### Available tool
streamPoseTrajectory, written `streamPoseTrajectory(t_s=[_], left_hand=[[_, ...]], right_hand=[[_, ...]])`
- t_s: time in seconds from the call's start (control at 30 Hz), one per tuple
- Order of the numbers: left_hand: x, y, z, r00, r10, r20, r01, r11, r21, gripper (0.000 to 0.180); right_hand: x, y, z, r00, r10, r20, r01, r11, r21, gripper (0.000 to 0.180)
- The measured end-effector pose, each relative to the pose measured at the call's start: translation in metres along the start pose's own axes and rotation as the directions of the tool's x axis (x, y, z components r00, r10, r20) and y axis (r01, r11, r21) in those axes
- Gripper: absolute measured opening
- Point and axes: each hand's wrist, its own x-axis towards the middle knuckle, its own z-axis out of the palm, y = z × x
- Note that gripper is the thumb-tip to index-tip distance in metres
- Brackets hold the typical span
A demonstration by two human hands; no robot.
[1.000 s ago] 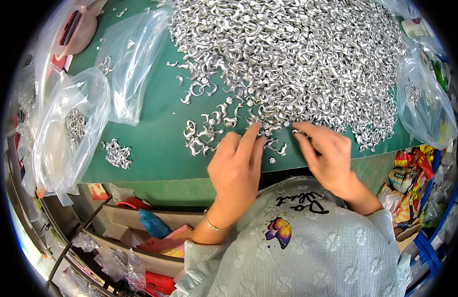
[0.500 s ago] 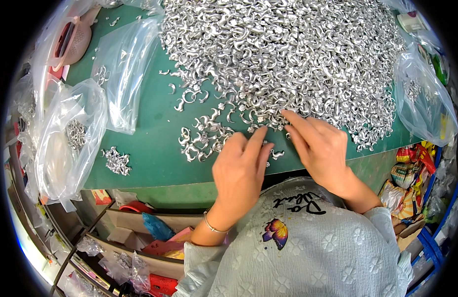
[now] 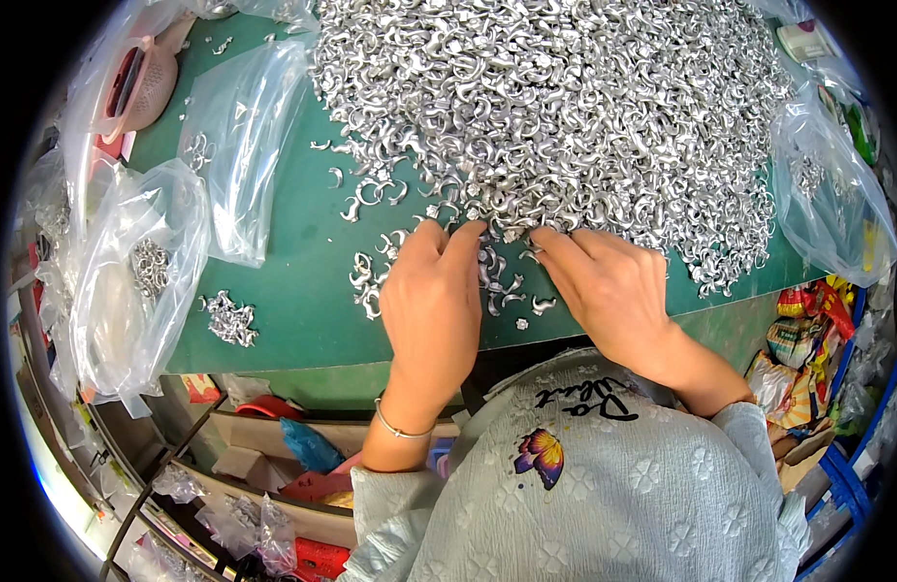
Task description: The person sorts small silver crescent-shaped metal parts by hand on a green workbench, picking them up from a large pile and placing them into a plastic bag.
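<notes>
Both palms down on the green bench [image 3: 284, 291]. Left hand [image 3: 431, 301] and right hand [image 3: 608, 286] have fingers loosely spread at the near edge of the silver metal hooks pile [image 3: 565, 107], fingertips on strays, likely sorting. Can't tell if either pinches one. Small separated cluster [image 3: 230, 320] sits left, beside clear bags [image 3: 128, 281].

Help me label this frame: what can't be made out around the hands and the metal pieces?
- Left hand, head view: its fingertips' undersides face the mat, so any grip is hidden.
- Right hand: same, its palm is turned down.
- Pile of silver metal pieces: cut off by the top edge.
- Clear bag: contents blurred by plastic.
</notes>
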Motion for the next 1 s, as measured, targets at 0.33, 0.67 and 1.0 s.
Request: streamPoseTrajectory(t_s=[0.33, 0.67, 1.0], left_hand=[[-0.009, 0.005, 0.001, 0.995, 0.093, 0.028, -0.087, 0.981, -0.175, 0.018], [-0.011, 0.009, 0.000, 0.998, 0.048, 0.036, -0.045, 0.996, -0.075, 0.016], [-0.014, -0.014, -0.011, 0.890, 0.047, 0.453, 0.431, -0.410, -0.804, 0.023]], right_hand=[[-0.008, 0.008, -0.010, 0.986, 0.098, -0.135, -0.084, 0.990, 0.111, 0.019], [0.001, 0.005, -0.009, 0.994, -0.078, 0.079, 0.067, 0.988, 0.136, 0.023], [0.004, 0.022, -0.028, 0.916, 0.226, 0.331, -0.316, -0.103, 0.943, 0.012]])
